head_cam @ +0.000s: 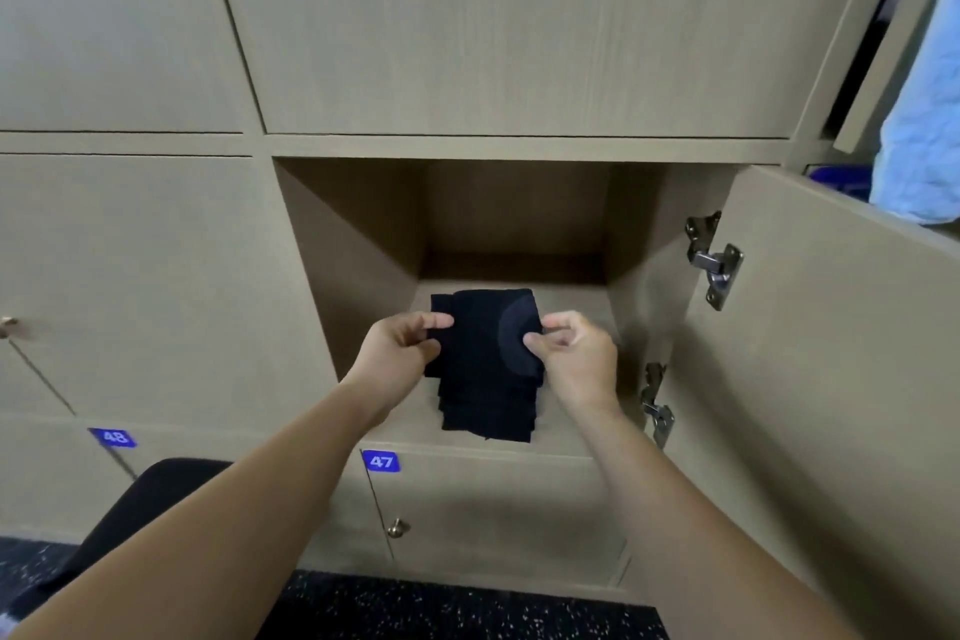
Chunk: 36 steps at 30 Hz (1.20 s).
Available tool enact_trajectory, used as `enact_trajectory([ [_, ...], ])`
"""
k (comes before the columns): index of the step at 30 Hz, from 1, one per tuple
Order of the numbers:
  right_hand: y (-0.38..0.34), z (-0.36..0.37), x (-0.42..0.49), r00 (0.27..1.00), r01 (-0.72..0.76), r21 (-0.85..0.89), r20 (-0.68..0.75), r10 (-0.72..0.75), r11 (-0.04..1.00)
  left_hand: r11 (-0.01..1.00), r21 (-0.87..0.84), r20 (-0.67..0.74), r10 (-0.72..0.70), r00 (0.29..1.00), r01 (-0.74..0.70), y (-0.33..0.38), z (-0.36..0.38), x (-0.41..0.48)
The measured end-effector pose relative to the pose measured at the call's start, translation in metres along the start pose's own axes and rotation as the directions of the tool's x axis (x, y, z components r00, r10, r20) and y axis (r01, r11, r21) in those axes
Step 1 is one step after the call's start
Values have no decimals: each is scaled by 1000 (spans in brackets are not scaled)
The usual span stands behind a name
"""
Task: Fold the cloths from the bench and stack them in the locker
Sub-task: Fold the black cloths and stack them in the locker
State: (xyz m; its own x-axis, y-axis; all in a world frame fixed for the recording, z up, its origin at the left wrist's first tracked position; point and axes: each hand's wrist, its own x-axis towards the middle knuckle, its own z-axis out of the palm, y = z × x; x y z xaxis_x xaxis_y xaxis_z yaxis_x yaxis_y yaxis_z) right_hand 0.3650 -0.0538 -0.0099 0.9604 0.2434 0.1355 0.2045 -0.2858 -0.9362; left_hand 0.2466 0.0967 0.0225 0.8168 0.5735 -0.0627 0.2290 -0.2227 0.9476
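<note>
Stacking | we pinch the folded black cloth (488, 327) at both side edges, left hand (402, 346) and right hand (571, 353) fingers curled on it, keeping it flat | cloth atop the stack (488, 413) inside the open locker (353, 244), likely being squared

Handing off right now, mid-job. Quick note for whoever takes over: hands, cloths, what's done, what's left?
Left hand: pinches the left edge of the top folded black cloth.
Right hand: pinches its right edge.
The cloth is over the stack of folded black cloths on the floor of the open beige wooden locker. I cannot tell whether it rests on the stack yet.
Done: several cloths stacked.
Left: release this one squarely on top. The bench is out of view, so the remaining cloths are unknown.
</note>
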Motion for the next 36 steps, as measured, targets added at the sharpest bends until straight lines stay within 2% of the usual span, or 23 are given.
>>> enact_trajectory([
  [6, -2, 2, 51, 1000, -4, -6, 4, 4, 1000, 996, 52, 13, 67, 998, -68, 14, 14, 54],
  [11, 17, 9, 72, 996, -78, -11, 30, 78, 997, 999, 30, 56, 28, 998, -30, -2, 22, 79],
  [16, 38, 22, 77, 993, -100, 7, 67, 100, 995, 1000, -9, 30, 12, 999, -11, -23, 27, 87],
  [29, 73, 42, 69, 991, -134, -18, -5, 134, 991, 994, 107, 58, -42, 997, 36, -58, 42, 103],
  [32, 71, 42, 66, 999, -38, -187, -25, 34, 982, 987, 163, 29, 1, 1000, -6, -61, 42, 104],
  [34, 66, 39, 65, 986, 136, -364, -37, -160, 921, 960, 263, -8, 105, 994, -100, -61, 42, 104],
  [36, 57, 37, 66, 936, 335, -472, 63, -347, 816, 867, 432, 12, 268, 963, -247, -60, 43, 104],
])
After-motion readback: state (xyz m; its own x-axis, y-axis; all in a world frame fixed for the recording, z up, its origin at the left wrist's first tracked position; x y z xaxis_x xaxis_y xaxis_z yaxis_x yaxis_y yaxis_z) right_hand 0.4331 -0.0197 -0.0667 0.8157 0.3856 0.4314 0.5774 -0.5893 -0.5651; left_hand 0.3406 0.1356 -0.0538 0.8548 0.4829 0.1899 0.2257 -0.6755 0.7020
